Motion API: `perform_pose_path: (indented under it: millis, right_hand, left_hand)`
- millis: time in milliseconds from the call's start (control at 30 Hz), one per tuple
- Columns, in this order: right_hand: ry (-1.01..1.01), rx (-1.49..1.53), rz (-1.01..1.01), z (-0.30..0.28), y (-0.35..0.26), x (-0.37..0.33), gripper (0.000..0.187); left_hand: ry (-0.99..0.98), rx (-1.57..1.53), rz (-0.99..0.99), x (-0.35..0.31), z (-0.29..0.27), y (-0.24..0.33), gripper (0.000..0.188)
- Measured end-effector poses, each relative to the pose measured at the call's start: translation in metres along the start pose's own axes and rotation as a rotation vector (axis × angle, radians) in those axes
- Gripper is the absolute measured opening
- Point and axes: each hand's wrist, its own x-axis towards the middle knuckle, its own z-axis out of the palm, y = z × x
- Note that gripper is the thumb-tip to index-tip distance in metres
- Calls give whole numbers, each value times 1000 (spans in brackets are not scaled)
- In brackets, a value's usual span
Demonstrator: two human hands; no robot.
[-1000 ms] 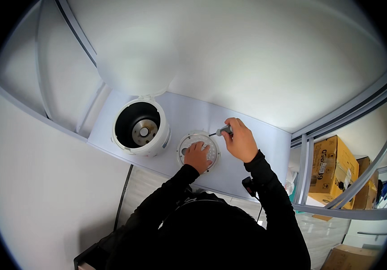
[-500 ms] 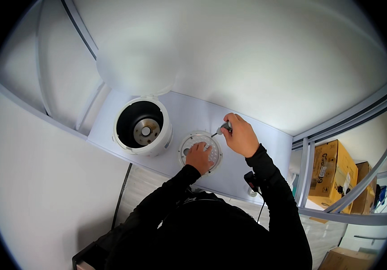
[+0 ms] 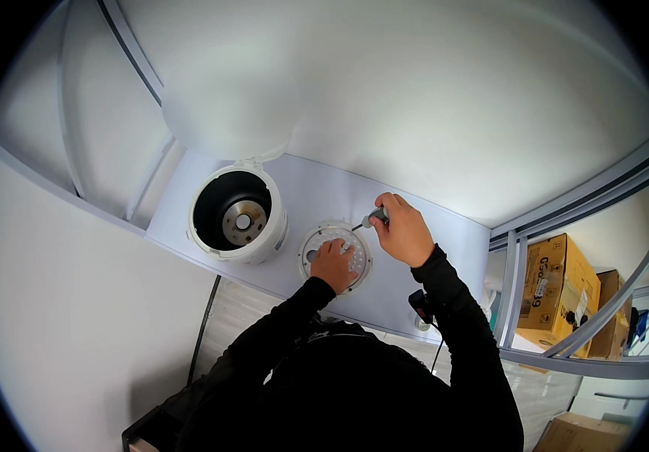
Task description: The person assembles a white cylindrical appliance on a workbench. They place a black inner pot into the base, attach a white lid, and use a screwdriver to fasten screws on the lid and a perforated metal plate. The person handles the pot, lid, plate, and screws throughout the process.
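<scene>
A round white disc with a metal face and many small raised dots [image 3: 362, 258] lies flat on the white table. My left hand [image 3: 331, 267] rests on it with its fingers spread and holds nothing. My right hand [image 3: 404, 232] grips the grey handle of a screwdriver [image 3: 376, 217]. The screwdriver slants down to the left, its dark shaft reaching the disc's upper right rim; whether the tip sits on a screw is too small to tell. Left of the disc stands a white rice cooker [image 3: 279, 239], its lid [image 3: 223, 113] raised and no inner pot over the metal heating plate [image 3: 234, 224].
The narrow white table [image 3: 317, 181] backs onto a white wall. A small round object [image 3: 422, 324] stands at its front edge, partly behind a dark device [image 3: 419, 303] at my right sleeve. Cardboard boxes [image 3: 547, 282] stand beyond a grey frame [image 3: 511, 290] on the right.
My right hand and the screwdriver have shifted very slightly. My left hand stays spread on the disc, and the rice cooker has only shifted a little with the view.
</scene>
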Motion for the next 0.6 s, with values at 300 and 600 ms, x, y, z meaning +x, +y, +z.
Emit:
perform_pose_path:
  millis: [300,600]
  right_hand:
    - [14,-8,-15,-1,0,0,26]
    - [31,-22,-48,0,3,2,27]
  left_hand:
    - [-14,1,-14,0,-1,1,63]
    - [-13,-8,-13,0,-2,2,64]
